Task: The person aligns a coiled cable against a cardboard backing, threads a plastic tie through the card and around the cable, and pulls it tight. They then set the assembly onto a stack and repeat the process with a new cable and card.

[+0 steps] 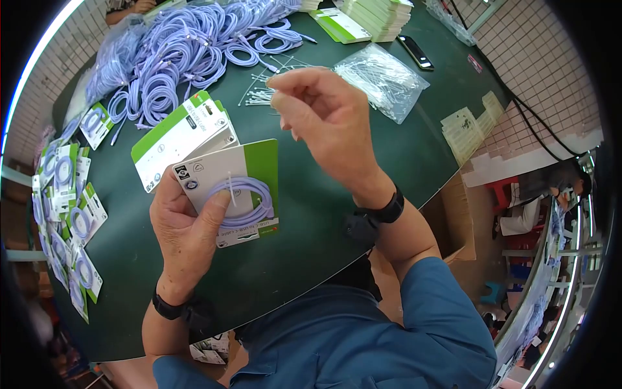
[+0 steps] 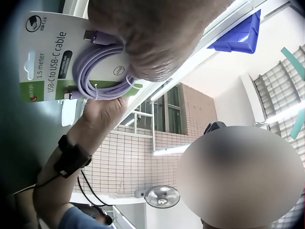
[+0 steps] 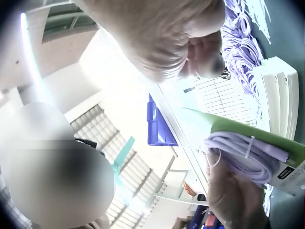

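My left hand [image 1: 184, 230] grips a green-and-white cardboard card [image 1: 261, 168], thumb on the front, near the middle of the head view. A coiled lilac USB-C cable [image 1: 262, 194] lies against the card, and a white cable tie [image 1: 232, 189] crosses the coil. Printing on the card reads "USB-C to USB-C cable" in the left wrist view, where both cable plugs show. My right hand [image 1: 330, 123] is raised to the upper right of the card, apart from it. Its fingers are loosely bent, thumb near the index finger, with nothing visible between them.
More cards [image 1: 175, 146] lie just behind the held one. A large heap of lilac cables [image 1: 175, 58] covers the back left. Loose white ties [image 1: 259, 96], a bag of ties [image 1: 382, 81], card stacks [image 1: 379, 19] and a phone [image 1: 414, 52] lie beyond. Finished-looking carded cables [image 1: 65, 220] pile at left.
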The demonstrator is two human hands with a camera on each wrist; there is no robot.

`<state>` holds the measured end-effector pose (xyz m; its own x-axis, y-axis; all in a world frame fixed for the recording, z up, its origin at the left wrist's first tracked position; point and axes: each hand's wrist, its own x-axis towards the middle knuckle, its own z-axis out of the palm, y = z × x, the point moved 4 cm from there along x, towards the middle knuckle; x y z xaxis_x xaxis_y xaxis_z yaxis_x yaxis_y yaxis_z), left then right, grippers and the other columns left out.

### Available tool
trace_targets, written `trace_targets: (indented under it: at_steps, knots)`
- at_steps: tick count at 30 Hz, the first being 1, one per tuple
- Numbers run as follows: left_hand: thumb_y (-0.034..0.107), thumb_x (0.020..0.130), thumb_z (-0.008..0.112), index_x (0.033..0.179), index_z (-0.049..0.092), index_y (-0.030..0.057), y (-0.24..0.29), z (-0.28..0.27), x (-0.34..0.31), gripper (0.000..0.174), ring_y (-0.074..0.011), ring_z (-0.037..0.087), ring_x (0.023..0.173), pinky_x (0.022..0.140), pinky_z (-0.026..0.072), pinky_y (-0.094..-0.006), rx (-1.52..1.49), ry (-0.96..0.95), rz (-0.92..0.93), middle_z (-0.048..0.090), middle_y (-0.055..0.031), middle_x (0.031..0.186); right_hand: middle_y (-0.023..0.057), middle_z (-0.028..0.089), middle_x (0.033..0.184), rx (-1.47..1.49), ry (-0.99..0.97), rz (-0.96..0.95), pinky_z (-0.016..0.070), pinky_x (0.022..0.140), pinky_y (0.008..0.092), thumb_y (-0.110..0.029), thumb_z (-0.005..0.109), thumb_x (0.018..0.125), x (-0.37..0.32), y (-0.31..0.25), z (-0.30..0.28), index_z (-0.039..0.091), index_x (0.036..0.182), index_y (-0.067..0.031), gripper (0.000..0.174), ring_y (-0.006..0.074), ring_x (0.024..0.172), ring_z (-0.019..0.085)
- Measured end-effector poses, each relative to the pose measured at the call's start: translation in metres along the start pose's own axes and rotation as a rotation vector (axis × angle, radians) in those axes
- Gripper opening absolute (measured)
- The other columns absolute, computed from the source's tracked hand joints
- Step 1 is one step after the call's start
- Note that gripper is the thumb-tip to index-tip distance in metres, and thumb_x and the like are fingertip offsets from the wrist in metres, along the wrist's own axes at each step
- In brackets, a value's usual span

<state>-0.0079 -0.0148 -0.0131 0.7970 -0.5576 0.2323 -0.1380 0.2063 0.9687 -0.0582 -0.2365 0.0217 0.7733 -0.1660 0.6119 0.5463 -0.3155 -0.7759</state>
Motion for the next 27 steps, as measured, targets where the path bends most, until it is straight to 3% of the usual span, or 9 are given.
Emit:
trace_targets:
  at_steps: [2,3,6,15,19,22,23,26,27]
  knots:
    - [0.006,0.096,0.078,0.132,0.056,-0.0034,0.002,0.006,-0.005,0.043,-0.0147,0.069,0.109,0.095,0.0555,-0.0300,-0.012,-0.044,0.016,0.072,-0.0117,0.120,0.0042,0.073,0.093,0.294,-0.029,0.520,0.0541,0.068,0.0217,-0.009,0.075,0.097,-0.004,0.030,-0.002,0.074,0.103,0.0001,0.011,0.0080,0.080,0.067]
    - [0.006,0.096,0.078,0.132,0.056,-0.0036,0.003,0.010,-0.005,0.044,-0.0149,0.069,0.109,0.095,0.0555,-0.0299,-0.017,-0.078,0.021,0.072,-0.0118,0.120,0.0042,0.073,0.093,0.296,-0.015,0.518,0.0541,0.068,0.0217,-0.009,0.075,0.097,-0.009,0.034,-0.001,0.074,0.103,0.0001,0.011,0.0080,0.080,0.067]
    - [0.006,0.095,0.078,0.132,0.056,-0.0036,0.001,0.011,-0.007,0.044,-0.0148,0.069,0.109,0.095,0.0554,-0.0299,-0.013,-0.101,-0.013,0.072,-0.0117,0.119,0.0015,0.073,0.093,0.688,-0.389,0.698,0.0541,0.074,0.0202,-0.016,0.074,0.099,-0.022,0.045,0.034,0.072,0.103,0.0016,0.018,0.0066,0.079,0.067]
    - [0.005,0.096,0.078,0.132,0.056,-0.0038,-0.002,0.012,-0.008,0.044,-0.0151,0.070,0.107,0.094,0.0560,-0.0296,0.005,-0.115,-0.014,0.072,-0.0119,0.116,-0.0013,0.070,0.089,0.777,-0.464,0.706,0.0514,0.070,0.0193,-0.016,0.075,0.098,-0.026,0.047,0.035,0.069,0.097,-0.0010,0.016,0.0037,0.077,0.062]
    - [0.003,0.096,0.076,0.132,0.056,-0.0042,-0.002,0.011,-0.009,0.042,-0.0161,0.071,0.106,0.093,0.0572,-0.0303,-0.004,-0.138,-0.031,0.073,-0.0128,0.117,-0.0033,0.067,0.086,0.607,-0.385,0.670,0.0486,0.065,0.0201,-0.017,0.074,0.099,-0.020,0.046,0.035,0.067,0.093,-0.0024,0.017,0.0026,0.075,0.059]
    - [0.002,0.096,0.075,0.132,0.056,-0.0047,-0.004,0.011,-0.006,0.042,-0.0168,0.072,0.107,0.093,0.0580,-0.0308,-0.025,-0.124,-0.068,0.073,-0.0139,0.118,-0.0039,0.065,0.084,0.165,-0.263,0.495,0.0456,0.060,0.0224,-0.017,0.073,0.099,-0.011,0.049,0.022,0.065,0.092,-0.0026,0.018,0.0019,0.074,0.055]
    - [0.002,0.096,0.075,0.133,0.055,-0.0049,-0.005,0.011,-0.006,0.042,-0.0171,0.072,0.107,0.092,0.0584,-0.0311,-0.041,-0.114,-0.079,0.073,-0.0144,0.118,-0.0039,0.065,0.084,0.178,-0.268,0.491,0.0456,0.060,0.0224,-0.017,0.073,0.099,-0.011,0.047,0.024,0.065,0.092,-0.0026,0.018,0.0019,0.074,0.055]
    - [0.001,0.095,0.075,0.133,0.055,-0.0052,-0.003,0.012,-0.006,0.044,-0.0176,0.072,0.107,0.093,0.0586,-0.0314,-0.056,-0.101,-0.069,0.073,-0.0154,0.120,0.0061,0.065,0.078,-0.052,-0.184,0.326,0.0469,0.059,0.0307,-0.020,0.076,0.096,-0.011,0.036,0.027,0.065,0.088,-0.0005,0.024,0.0125,0.070,0.059]
    - [0.000,0.095,0.075,0.134,0.055,-0.0053,-0.002,0.012,-0.006,0.045,-0.0178,0.072,0.107,0.093,0.0588,-0.0315,-0.068,-0.097,-0.061,0.073,-0.0159,0.120,0.0061,0.065,0.078,-0.039,-0.180,0.322,0.0469,0.059,0.0307,-0.020,0.076,0.096,-0.012,0.036,0.029,0.065,0.088,-0.0005,0.024,0.0125,0.070,0.059]
